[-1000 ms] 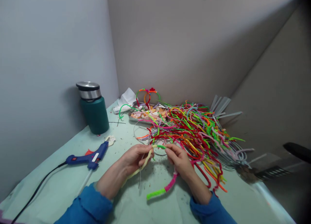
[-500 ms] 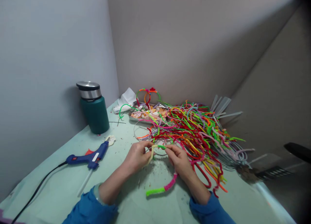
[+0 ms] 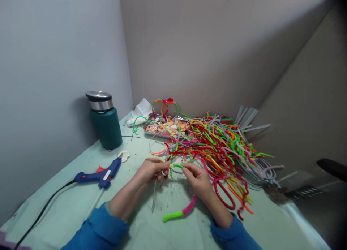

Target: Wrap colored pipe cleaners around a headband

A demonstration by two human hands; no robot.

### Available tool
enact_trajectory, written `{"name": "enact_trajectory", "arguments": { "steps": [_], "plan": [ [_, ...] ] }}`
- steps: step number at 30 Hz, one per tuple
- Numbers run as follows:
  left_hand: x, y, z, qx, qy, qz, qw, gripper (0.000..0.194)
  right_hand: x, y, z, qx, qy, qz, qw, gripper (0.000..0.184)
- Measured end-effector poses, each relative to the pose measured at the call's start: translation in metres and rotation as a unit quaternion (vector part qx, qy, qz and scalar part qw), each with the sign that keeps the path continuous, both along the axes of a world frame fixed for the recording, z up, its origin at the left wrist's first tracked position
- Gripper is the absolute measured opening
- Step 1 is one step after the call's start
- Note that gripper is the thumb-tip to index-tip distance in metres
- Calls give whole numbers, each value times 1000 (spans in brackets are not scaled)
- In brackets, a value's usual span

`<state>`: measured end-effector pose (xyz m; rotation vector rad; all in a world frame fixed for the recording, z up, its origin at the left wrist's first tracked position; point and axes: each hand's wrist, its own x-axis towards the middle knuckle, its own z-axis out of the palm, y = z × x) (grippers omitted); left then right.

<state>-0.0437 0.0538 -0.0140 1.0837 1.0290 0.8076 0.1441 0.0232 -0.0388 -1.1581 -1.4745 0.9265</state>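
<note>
Between my hands runs a pipe cleaner piece, pale yellow at the left and green (image 3: 178, 166) toward the right. My left hand (image 3: 152, 170) pinches its yellow part, and a thin grey wire (image 3: 154, 197) hangs down below those fingers. The green end is pinched by my right hand (image 3: 198, 178). Under my right wrist, a pink and green fuzzy strip (image 3: 179, 212) curves out toward the left; where its other end goes is hidden by the hand. Just beyond my fingers lies the tangled heap of coloured pipe cleaners (image 3: 217, 145).
A blue glue gun (image 3: 104, 176) with its black cord lies at the left. Behind it stands a green bottle (image 3: 106, 129). A metal tray of shell-like pieces (image 3: 162, 135) sits at the back. Clear sticks (image 3: 247, 117) and a slotted spatula (image 3: 306, 194) are at the right.
My left hand has rolled over and shifted slightly left; the yellow end that hung below it now points up behind the fingers. The grey wire now hangs down. My right hand barely moved.
</note>
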Motion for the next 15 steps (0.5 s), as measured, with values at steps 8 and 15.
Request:
{"name": "enact_trajectory", "arguments": {
  "steps": [8, 15],
  "plan": [
    [-1, -1, 5, -95, -111, -84, 986, 22, 0, -2, 2, 19, -12, 2, 1000, 24],
    [7, 0, -7, 37, 66, 30, 997, 36, 2, 6, -3, -43, 32, -36, 998, 26]
  ]
}}
